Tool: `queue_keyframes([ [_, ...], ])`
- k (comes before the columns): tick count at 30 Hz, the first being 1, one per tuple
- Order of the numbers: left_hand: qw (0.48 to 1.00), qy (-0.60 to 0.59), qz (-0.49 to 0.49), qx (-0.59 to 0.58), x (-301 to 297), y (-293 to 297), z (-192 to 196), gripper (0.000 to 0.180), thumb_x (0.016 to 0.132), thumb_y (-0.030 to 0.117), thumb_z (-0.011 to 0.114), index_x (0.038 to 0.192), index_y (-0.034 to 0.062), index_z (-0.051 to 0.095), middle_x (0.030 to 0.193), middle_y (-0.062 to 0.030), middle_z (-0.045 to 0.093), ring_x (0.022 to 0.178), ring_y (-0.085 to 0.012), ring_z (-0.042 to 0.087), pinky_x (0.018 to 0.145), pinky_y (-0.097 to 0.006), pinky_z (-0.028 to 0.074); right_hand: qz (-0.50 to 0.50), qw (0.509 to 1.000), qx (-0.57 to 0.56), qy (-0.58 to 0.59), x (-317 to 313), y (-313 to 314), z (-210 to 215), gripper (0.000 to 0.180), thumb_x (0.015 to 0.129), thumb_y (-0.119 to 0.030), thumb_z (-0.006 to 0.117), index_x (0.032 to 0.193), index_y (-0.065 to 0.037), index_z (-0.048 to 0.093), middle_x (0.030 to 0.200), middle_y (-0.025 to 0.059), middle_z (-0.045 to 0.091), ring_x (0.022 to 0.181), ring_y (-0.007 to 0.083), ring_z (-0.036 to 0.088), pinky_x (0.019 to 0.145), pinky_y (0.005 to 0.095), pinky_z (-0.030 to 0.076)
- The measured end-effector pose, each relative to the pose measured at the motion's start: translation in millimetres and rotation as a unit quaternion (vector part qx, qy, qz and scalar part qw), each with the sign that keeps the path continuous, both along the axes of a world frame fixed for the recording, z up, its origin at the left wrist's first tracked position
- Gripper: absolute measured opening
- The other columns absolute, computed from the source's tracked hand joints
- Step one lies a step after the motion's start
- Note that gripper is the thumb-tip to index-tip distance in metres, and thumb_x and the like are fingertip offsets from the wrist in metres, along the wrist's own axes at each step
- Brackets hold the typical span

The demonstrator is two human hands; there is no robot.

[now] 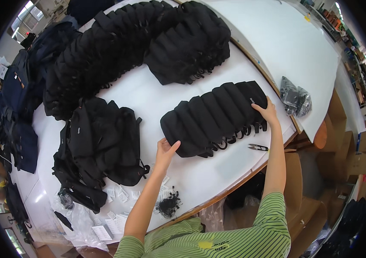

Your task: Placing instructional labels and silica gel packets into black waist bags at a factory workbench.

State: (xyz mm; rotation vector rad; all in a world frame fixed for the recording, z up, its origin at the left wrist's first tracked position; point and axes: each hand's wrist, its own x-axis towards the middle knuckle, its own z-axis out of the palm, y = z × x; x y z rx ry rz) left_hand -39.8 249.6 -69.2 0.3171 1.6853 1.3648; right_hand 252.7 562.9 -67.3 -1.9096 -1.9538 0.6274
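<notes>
You're bracketing a row of black pouches between both hands, and it's lying overlapped like shingles across the white table, running from lower left up to upper right. Your left hand is pressing against the near, lower-left end of the row, fingers spread loosely open and the thumb sticking out to the right, so the end pouch is sitting right against your fingertips rather than inside a grip. Your right hand is lying on the far, upper-right end, fingers stretched flat and slightly curled over the last pouch's edge, touching it but not closing around anything. So the whole row is sitting between your two palms. Just beside the row's lower edge, small snips are resting on the table, near your right forearm. Left of your left hand a loose heap of bags is slumping, and behind it a long curving stack is sweeping across the far side. Near your left elbow, a tangle of black cords is lying among white tags.
</notes>
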Motion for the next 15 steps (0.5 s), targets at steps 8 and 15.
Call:
queue_keyframes([
  [8, 0.990, -0.112, 0.043, 0.070, -5, 30, -3, 0.063, 0.080, 0.026, 0.073, 0.130, 0.0026, 0.041, 0.122, -0.0083, 0.053, 0.113, -0.0161, 0.050, 0.097, -0.028, 0.037, 0.099, 0.876, -0.236, 0.408, -11, -23, 6, 0.057, 0.095, -0.038, 0.051, 0.130, 0.006, 0.046, 0.130, 0.0117, 0.052, 0.121, 0.0174, 0.046, 0.104, 0.0282, 0.030],
  [15, 0.998, -0.065, 0.010, 0.024, -9, 57, 13, 0.077, 0.071, 0.025, 0.080, 0.132, 0.0007, 0.039, 0.126, -0.0110, 0.051, 0.117, -0.0202, 0.048, 0.100, -0.032, 0.038, 0.120, 0.868, -0.256, 0.408, -79, -59, 29, 0.070, 0.074, -0.017, 0.077, 0.133, -0.003, 0.042, 0.124, 0.0093, 0.053, 0.116, 0.0181, 0.048, 0.100, 0.0291, 0.035],
])
